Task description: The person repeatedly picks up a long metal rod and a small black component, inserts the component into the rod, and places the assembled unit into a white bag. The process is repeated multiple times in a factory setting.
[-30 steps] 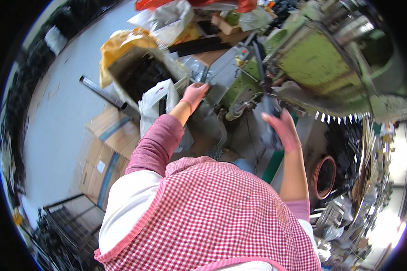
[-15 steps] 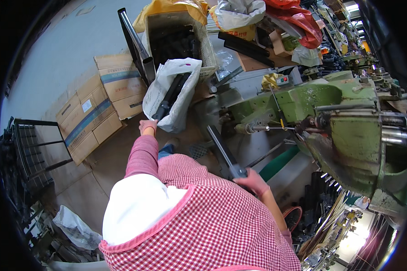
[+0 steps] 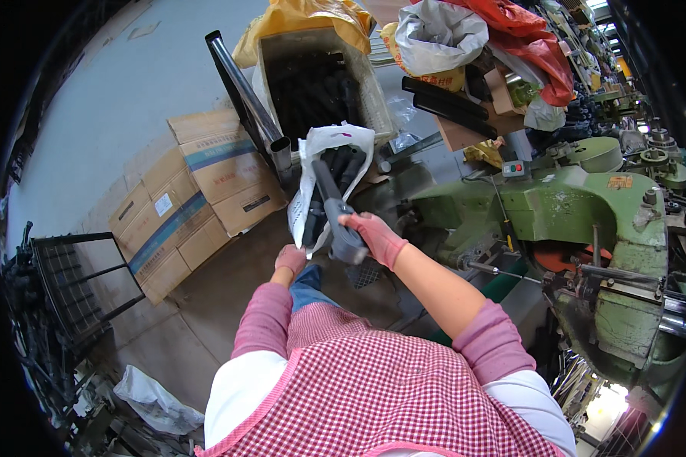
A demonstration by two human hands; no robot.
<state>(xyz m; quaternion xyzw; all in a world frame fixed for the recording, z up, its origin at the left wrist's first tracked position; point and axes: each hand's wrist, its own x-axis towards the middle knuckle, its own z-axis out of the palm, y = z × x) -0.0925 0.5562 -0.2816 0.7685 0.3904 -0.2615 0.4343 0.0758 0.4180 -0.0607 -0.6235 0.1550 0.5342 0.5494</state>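
With the fingers of my left hand [image 3: 290, 260] closed, I pinch the near edge of a white woven sack [image 3: 303, 199]. Several dark tube-like parts [image 3: 347, 166] lie inside the sack's open mouth. My right hand [image 3: 376, 237] grips a dark tube [image 3: 328, 186] with a thicker grey end piece near the palm. This tube is tilted across the sack's opening, its far end over the parts. Motion blurs its near end a little.
Behind the sack stands a pale crate [image 3: 379, 99] of dark parts. Long black tubes [image 3: 244, 95] lean beside it. Flattened cardboard [image 3: 164, 206] lies left, near a black metal rack [image 3: 84, 278]. A green machine [image 3: 503, 206] fills the right side, with a green-and-red button box [image 3: 515, 169].
My right hand has brought the tube from beside the machine, up and left, over the sack's mouth. My left hand stays at the sack's edge. The whole view has shifted.
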